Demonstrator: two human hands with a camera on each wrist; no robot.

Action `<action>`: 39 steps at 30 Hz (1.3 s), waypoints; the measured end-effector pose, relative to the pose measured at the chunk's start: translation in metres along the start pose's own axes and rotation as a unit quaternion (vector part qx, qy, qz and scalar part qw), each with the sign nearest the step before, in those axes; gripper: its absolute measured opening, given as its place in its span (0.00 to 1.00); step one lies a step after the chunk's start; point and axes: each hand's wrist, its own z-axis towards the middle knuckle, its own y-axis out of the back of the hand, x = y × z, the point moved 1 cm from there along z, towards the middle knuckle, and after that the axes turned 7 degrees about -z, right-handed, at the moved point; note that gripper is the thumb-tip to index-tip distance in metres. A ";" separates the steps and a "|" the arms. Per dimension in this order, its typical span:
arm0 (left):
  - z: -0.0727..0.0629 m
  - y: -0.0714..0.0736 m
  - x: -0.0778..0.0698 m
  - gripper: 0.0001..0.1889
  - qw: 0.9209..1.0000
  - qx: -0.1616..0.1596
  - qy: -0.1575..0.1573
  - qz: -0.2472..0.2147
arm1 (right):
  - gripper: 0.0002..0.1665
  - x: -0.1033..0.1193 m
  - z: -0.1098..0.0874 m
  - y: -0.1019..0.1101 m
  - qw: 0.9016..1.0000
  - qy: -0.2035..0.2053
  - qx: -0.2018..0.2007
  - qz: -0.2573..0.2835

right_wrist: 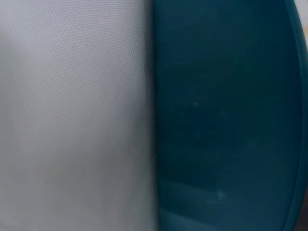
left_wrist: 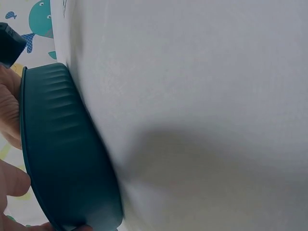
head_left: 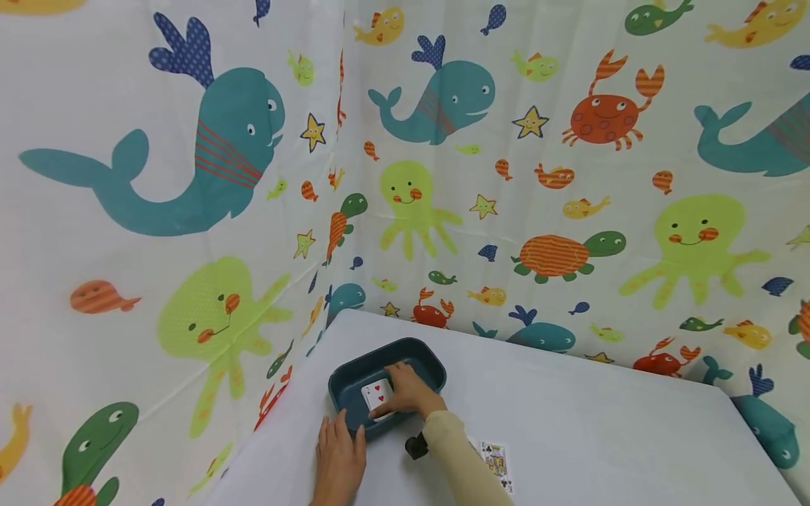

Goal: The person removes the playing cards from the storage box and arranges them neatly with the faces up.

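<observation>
A dark teal bin point(head_left: 344, 372) with rounded corners stands on the white table. Inside it lies a white playing card point(head_left: 375, 391) with red hearts, partly covered by my right hand point(head_left: 408, 390). That hand reaches over the near wall, its thumb at the card's near edge and its fingers curving round the far side. My left hand point(head_left: 340, 450) rests against the bin's near left corner, fingers extended to the rim. In the left wrist view, left fingertips point(left_wrist: 17, 180) touch the rim of the bin point(left_wrist: 67, 144). The right wrist view shows only the bin's outer wall point(right_wrist: 226, 115) and white tabletop.
A king of clubs point(head_left: 496, 460) lies on the table point(head_left: 601, 436) right of my right forearm, with another card partly hidden by the sleeve point(head_left: 458, 450). A black wrist camera point(head_left: 415, 446) sits under my right wrist. Sea-animal curtains point(head_left: 468, 161) hang behind and to the left.
</observation>
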 end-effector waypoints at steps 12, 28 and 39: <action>-0.002 -0.004 -0.003 0.29 1.000 -0.008 -0.005 -0.007 | 0.60 -0.003 0.007 -0.003 0.999 0.001 0.029 -0.024; -0.004 -0.003 -0.005 0.28 1.000 -0.018 -0.012 -0.006 | 0.51 0.001 0.011 -0.005 0.998 0.013 0.050 -0.042; -0.007 0.002 -0.002 0.28 1.000 -0.015 -0.017 -0.008 | 0.47 0.010 0.009 -0.005 0.995 0.011 0.052 -0.083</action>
